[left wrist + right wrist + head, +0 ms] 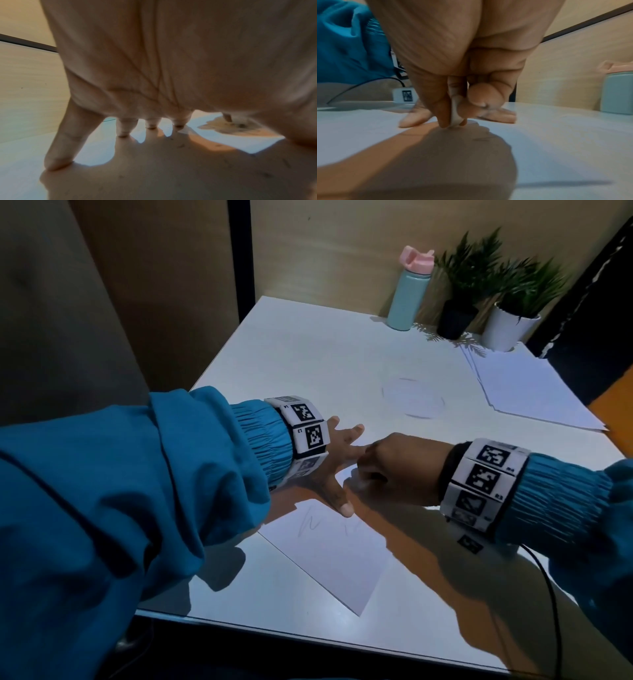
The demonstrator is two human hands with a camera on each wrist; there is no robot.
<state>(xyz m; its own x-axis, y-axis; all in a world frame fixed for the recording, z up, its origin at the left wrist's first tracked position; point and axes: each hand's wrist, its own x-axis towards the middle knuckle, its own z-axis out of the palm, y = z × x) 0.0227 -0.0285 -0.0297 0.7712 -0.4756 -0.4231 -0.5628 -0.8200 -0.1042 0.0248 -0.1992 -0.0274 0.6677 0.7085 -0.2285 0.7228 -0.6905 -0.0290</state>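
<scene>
Left hand (pixel 334 463): I logged it released, fingers splayed, tips pressed flat on the sheet, gripping nothing.
Right hand (pixel 400 470): grasping, thumb and fingers pinched round the eraser, its back turned to the head camera.
Eraser (pixel 456 112): small and white. Its lower end touched the sheet between the thumb and forefinger of the Left hand.
Sheet of paper (pixel 335 563): white and askew near the table's front edge, one corner pointing at that edge. Both hands were on its far part.
Pencil scribble (pixel 308 523): faint, on the sheet, just in front of the left thumb.
Head view alone: gave me the whole layout, but the Right hand hid the eraser.
Right wrist view alone: showed me the pinch and the eraser's contact with the paper.
Left wrist view alone: showed the palm from beneath and the fingertips (pixel 122 129) set down. It was blurred, and I could not make out the eraser.
Table (pixel 308 354): white top.
Far edge: teal bottle (pixel 409 292) with a pink lid, then a black pot (pixel 455 320) and a white pot (pixel 510 330), both holding green plants.
Right edge: paper stack (pixel 527 392), near the far corner.
</scene>
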